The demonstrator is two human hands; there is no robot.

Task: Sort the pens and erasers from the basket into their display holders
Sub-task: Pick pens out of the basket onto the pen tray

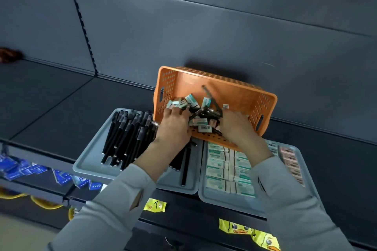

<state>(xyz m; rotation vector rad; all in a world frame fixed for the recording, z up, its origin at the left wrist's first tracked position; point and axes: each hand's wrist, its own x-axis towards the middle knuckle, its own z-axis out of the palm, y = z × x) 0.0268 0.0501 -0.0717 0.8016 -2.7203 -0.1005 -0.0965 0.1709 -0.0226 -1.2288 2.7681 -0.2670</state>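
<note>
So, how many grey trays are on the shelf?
2. The left tray holds black pens; the right tray, beside it, holds erasers. The tilted orange basket hides their far edges.

We note the basket (pixel 206 83) as orange plastic, perforated with rows of small holes, its finish smooth with a faint sheen. The two trays (pixel 89 155) read as pale grey plastic, smooth and matt. The pens (pixel 124 136) show matt black plastic barrels with thin silvery bands. The erasers (pixel 228 171) wear printed paper sleeves, teal and white, a few pink. We record the shelf (pixel 61 104) and the back panel (pixel 204 26) as dark painted metal, smooth, low gloss. Sleeves (pixel 114 201) are light grey knit cloth, soft and matt. Yellow wrappers (pixel 251 232) on the lower shelf look glossy, crinkled film.
</note>
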